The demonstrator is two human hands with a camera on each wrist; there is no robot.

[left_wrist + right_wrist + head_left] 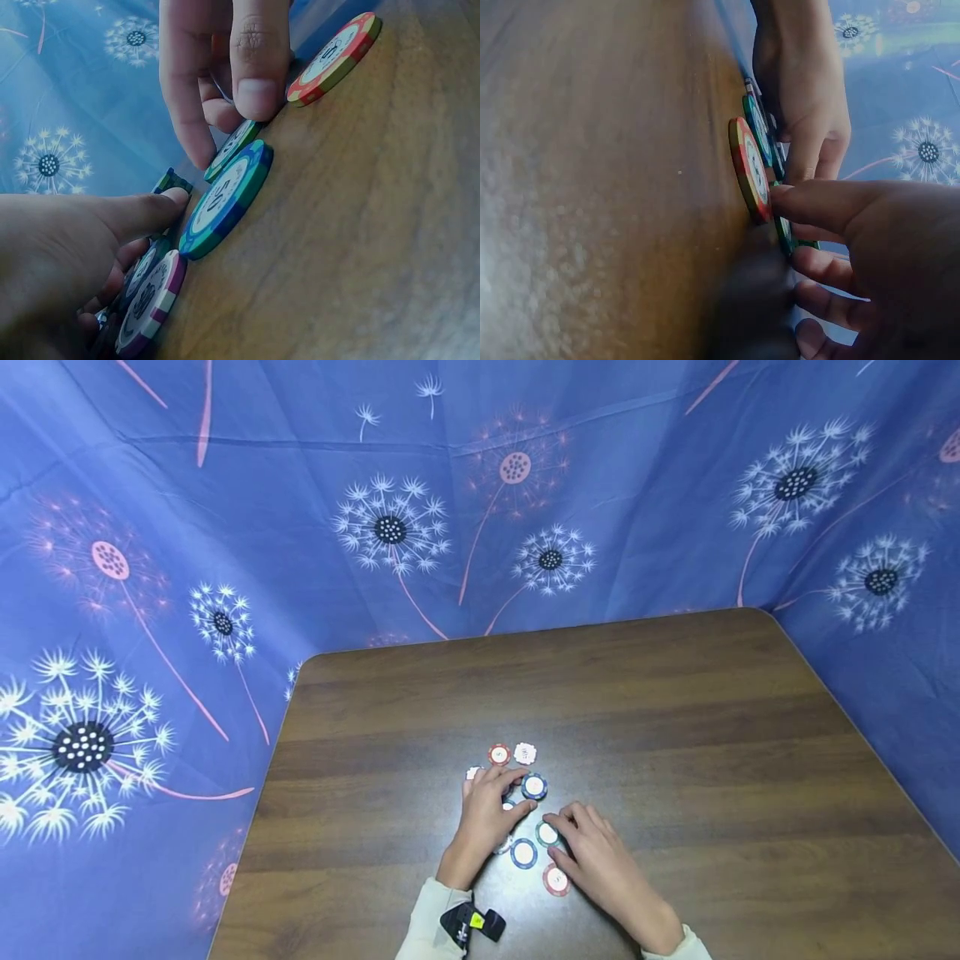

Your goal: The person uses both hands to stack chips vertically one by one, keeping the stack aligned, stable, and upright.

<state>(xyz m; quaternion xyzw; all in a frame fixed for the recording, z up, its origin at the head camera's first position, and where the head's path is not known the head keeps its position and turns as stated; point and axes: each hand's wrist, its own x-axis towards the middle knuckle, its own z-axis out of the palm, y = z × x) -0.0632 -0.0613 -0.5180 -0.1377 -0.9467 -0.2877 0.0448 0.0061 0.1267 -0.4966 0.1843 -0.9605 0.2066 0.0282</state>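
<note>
A: Please, how are the fingers at this moment?

B: On the left hand, the index finger and thumb are curved and a little apart, with the blue chip between their tips. Whether another chip is under it, I cannot tell. On the right hand, the index finger and thumb are opened only as much as the green chip needs, and they pinch its rim from two sides.

A: And what lies around them?

B: On the table, the other blue chip is just to the left of the right thumb. The red chip is beside this same thumb, on the side nearer to the body; if they touch, I cannot say. Beyond the left index fingertip there is the white chip.

A: How would you handle it well?

B: In my opinion, the right fingertips should press low on the rim, because so thin a chip can slip easily. The thumb should move carefully, otherwise it may push the red chip. The left fingers should press evenly and gently, so the blue chip does not slide.
</note>
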